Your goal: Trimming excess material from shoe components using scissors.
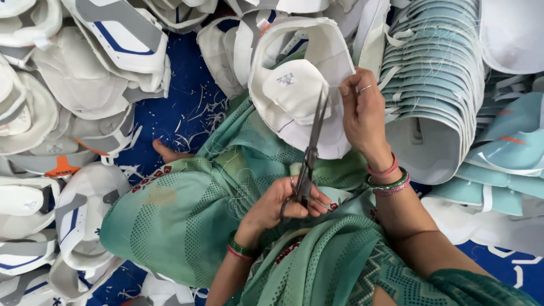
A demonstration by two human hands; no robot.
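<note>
Two hands work over a green-clad lap. Nearest, the left hand [283, 204] is curled tight through the handles of dark scissors [310, 153], whose blades point up and away. Beyond, the right hand [362, 116] pinches the edge of a white moulded shoe upper [294, 90], the blade tips reaching it. Farther right lies a nested stack of pale blue pieces [430, 68].

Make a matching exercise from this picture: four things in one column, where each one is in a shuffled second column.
1. scissors
2. white shoe upper
3. nested stack of pale blue pieces
4. thread scraps

a. on the blue floor cloth
b. gripped by the left hand
c. at the upper right
d. pinched at its edge by the right hand

Pairs: 1-b, 2-d, 3-c, 4-a
</note>
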